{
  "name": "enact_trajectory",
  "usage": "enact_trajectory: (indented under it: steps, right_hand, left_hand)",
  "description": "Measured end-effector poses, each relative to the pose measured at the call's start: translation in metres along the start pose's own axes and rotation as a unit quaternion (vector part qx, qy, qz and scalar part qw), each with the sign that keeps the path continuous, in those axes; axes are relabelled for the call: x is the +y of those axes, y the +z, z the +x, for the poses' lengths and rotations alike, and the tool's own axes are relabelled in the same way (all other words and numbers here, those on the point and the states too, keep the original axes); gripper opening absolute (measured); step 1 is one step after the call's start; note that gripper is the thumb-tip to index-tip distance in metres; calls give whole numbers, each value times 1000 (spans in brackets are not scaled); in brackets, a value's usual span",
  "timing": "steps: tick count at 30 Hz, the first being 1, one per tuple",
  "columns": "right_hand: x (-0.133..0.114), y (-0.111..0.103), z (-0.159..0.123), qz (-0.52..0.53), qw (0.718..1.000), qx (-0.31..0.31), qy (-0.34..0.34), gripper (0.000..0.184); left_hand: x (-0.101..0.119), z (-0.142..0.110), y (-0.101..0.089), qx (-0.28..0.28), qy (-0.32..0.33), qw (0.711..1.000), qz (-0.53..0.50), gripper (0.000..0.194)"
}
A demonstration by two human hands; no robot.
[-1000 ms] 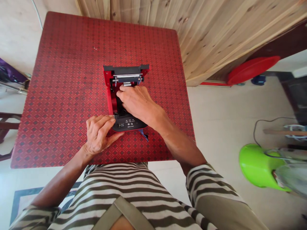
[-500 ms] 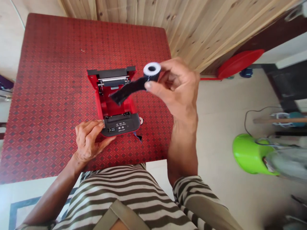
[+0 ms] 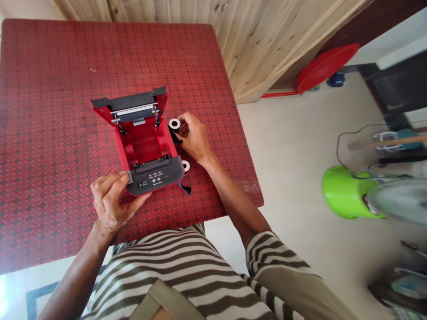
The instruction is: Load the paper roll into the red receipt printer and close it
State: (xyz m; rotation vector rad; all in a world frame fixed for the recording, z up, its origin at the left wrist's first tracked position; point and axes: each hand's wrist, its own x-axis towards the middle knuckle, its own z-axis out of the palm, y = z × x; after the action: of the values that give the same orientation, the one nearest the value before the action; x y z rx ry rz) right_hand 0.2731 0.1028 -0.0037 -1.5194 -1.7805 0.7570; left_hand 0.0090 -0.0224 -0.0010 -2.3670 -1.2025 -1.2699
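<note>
A small red and black printer (image 3: 143, 146) stands on the table with its lid (image 3: 133, 101) raised and its red roll bay bare inside. My left hand (image 3: 111, 200) grips the front left corner of the printer, thumb below and fingers on top. At the printer's right side, my right hand (image 3: 195, 138) is closed on a black roll with a white core (image 3: 174, 124), low at the table. A loose black strip hangs from that roll. A second roll (image 3: 186, 166) sits by the printer's front right corner, mostly hidden, with a black strip end (image 3: 186, 189) below it.
The table (image 3: 50, 133) has a red patterned top, with a wooden plank wall (image 3: 173, 11) behind it. To the right on the floor are a green bucket (image 3: 340, 191), a fan (image 3: 400, 195) and a cable (image 3: 340, 133). A red round object (image 3: 327, 66) leans farther back.
My right hand has carried the black roll down from above the printer to its right side, at the table. My left hand stays on the printer. The view has shifted a little.
</note>
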Motion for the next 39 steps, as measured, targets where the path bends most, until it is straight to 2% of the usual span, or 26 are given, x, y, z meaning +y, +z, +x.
enact_trajectory:
  steps: [4,7,9,12,15,18,20,22,24,26,28,30,34,36,39]
  right_hand:
    - [7,-8,-5,60,998,-24,26,22]
    - [11,-28,-23,65,997,-15,37,25]
    - [12,-45,-42,35,999,-8,36,16]
    - [8,-61,-71,44,996,-71,33,10]
    - [3,-54,-88,74,989,-129,9,28]
    - [-3,-43,-93,67,990,-120,-13,24]
    - [-11,-49,-93,55,994,-98,-18,19]
    - [-26,-66,-90,36,995,-82,-35,19]
    - [-50,-85,-83,6,994,-76,-80,22]
    - [-75,-94,-72,-43,984,-70,-158,26]
    - [-97,-87,-58,-102,966,-80,-222,26]
    - [-109,-68,-43,-161,950,-108,-243,24]
    - [-115,-28,-23,-255,923,-167,-236,20]
    - [-118,-17,-16,-297,909,-190,-221,19]
    - [-124,-11,-7,-352,885,-230,-198,21]
  left_hand:
    - [-1,1,1,7,0,1000,-7,82]
    - [0,0,2,11,-12,1000,-11,87]
    - [0,-1,2,4,-17,1000,-11,90]
    - [0,-4,1,-6,-29,1000,-9,88]
    - [-1,-5,0,-10,-42,999,-5,84]
    - [0,-6,0,-10,-45,999,0,77]
    - [2,-5,-1,-13,-46,999,-2,74]
    - [3,-4,0,-15,-51,999,-8,74]
    - [4,-3,0,-11,-53,998,-13,75]
    - [4,-1,1,-10,-41,999,-13,77]
    - [3,0,1,-6,-24,1000,-9,80]
    - [3,1,1,2,-12,1000,-4,81]
    - [4,-2,0,-9,-29,1000,4,75]
    - [4,-4,0,-18,-42,999,-6,74]
    - [4,-6,0,-16,-40,999,-28,84]
